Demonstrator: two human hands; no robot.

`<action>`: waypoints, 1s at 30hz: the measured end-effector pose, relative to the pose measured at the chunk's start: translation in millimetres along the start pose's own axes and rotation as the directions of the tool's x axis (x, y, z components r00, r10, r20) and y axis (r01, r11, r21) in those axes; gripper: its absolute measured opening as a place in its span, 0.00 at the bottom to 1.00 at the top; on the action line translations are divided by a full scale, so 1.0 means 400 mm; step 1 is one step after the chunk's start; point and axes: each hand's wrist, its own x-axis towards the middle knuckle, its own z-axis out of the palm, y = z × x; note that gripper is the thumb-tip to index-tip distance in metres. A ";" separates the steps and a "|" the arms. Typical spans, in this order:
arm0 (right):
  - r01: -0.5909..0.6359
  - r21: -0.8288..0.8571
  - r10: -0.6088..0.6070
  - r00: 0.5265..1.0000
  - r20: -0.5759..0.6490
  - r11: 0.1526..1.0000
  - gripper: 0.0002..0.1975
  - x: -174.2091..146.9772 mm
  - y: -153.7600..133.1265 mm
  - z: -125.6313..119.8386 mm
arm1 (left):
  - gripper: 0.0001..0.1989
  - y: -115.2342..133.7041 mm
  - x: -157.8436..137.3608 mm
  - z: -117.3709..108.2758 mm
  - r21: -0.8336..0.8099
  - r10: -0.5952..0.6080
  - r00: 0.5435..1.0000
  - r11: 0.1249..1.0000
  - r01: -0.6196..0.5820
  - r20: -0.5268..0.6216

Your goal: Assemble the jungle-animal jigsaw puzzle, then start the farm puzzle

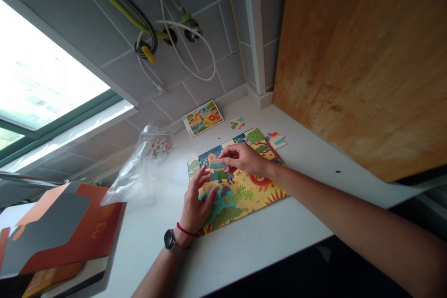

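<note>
A colourful jigsaw puzzle (244, 200) with animals, largely assembled, lies on the white counter beneath both hands. My right hand (244, 158) pinches a puzzle piece (217, 165) between thumb and fingertips, over the upper left part of the puzzle. My left hand (199, 198), with a watch and a red cord at its wrist, rests over the puzzle's left edge. Its thumb and fingers are apart, with the fingertips close beside that piece; whether they touch it I cannot tell. Loose puzzle pieces (277, 140) lie past the puzzle's right corner, and another loose piece (238, 123) lies behind it.
A picture card (203, 118) of the same scene lies near the wall. To the left is a clear plastic bag (143, 163) with small pieces inside. Orange and grey boxes (66, 228) stand at the counter's left end. A wooden panel (359, 65) rises at right; cables (153, 32) hang above.
</note>
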 end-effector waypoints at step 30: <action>0.007 -0.057 -0.006 1.000 0.026 0.998 0.19 -0.021 0.041 0.018 | 0.13 -0.003 0.032 -0.013 -0.044 -0.067 0.996 0.997 0.065 -0.058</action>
